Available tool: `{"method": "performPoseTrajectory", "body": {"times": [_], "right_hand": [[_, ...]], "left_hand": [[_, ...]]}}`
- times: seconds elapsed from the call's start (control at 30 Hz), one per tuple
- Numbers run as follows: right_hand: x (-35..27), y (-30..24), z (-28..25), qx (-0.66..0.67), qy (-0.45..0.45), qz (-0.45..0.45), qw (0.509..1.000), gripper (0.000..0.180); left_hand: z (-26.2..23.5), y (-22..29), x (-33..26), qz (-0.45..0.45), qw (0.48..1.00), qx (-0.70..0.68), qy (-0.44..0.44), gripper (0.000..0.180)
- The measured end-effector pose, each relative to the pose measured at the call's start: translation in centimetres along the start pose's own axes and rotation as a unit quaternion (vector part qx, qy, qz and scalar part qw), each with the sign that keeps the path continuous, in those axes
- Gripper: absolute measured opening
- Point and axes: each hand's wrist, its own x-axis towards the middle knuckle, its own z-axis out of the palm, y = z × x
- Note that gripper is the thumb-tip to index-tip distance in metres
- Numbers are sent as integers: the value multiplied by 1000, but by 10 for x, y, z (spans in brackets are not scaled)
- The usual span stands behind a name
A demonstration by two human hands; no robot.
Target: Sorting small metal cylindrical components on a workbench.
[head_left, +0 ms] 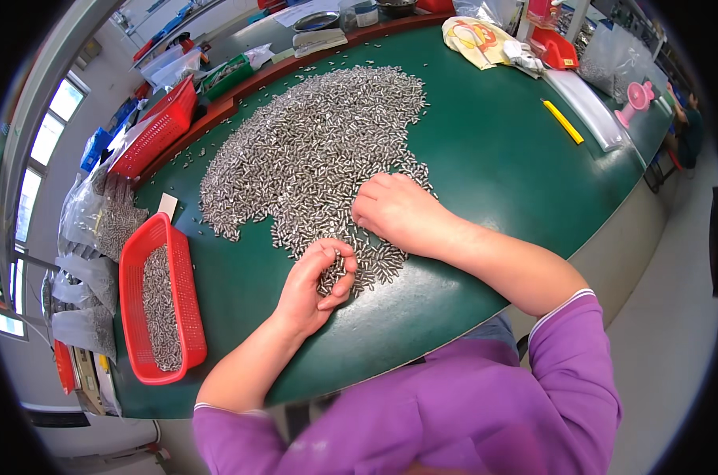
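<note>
Your left hand (315, 285) is cupped and curled shut around a small batch of metal pins (333, 275), held just above the near edge of the pin pile (311, 150). Your right hand (394, 212) lies palm-down and flat on the pile's near right edge, fingers spread over loose pins and gripping nothing that can be seen. The pile extends away from both hands across the green table (493, 158), toward its far left. The red basket (162, 301), already partly filled with pins, lies to the left of the left hand, long axis running near to far. The left hand is the nearer one to the basket; the right is well apart from it.
</note>
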Motion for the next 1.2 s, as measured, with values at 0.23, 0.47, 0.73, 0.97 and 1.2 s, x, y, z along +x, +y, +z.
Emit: {"method": "performPoseTrajectory", "body": {"times": [0.23,0.47,0.73,0.97,1.2], "right_hand": [[1,4,-13,41,11,-5,999,8],[1,-3,-8,16,4,-2,1000,9],[2,-11,-7,71,66,-22,995,14],[6,-28,-21,313,39,11,949,13],[5,-26,-15,336,27,-1,942,15]], "left_hand": [[-1,0,1,6,1000,5,-11,15],[2,0,0,0,1000,9,3,12],[3,1,-1,-5,1000,16,6,8],[3,-1,0,8,1000,13,5,8],[3,1,1,-2,1000,-25,6,13]]}}
